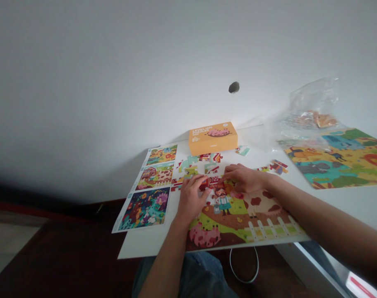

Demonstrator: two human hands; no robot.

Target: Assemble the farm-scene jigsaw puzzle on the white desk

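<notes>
A partly assembled farm jigsaw puzzle (234, 223) lies at the table's front edge, showing a farmer, a cow, a pig and a white fence. My left hand (192, 198) rests on its upper left, thumb and fingers apart, fingertips at the red barn area. From the right, my right hand (246, 179) reaches in with bent fingers, its fingertips on a red barn puzzle piece (214, 180). The thumb of that hand is mostly hidden. Loose puzzle pieces (191, 160) lie just beyond my hands, and several more pieces (279, 166) sit to the right.
A reference sheet (154, 176) with three pictures lies at left. An orange puzzle box (213, 138) stands at the back against the wall. On the right are a finished animal puzzle (340, 159) and a clear plastic bag (312, 107) with pieces. One loose piece (243, 150) lies beside the box.
</notes>
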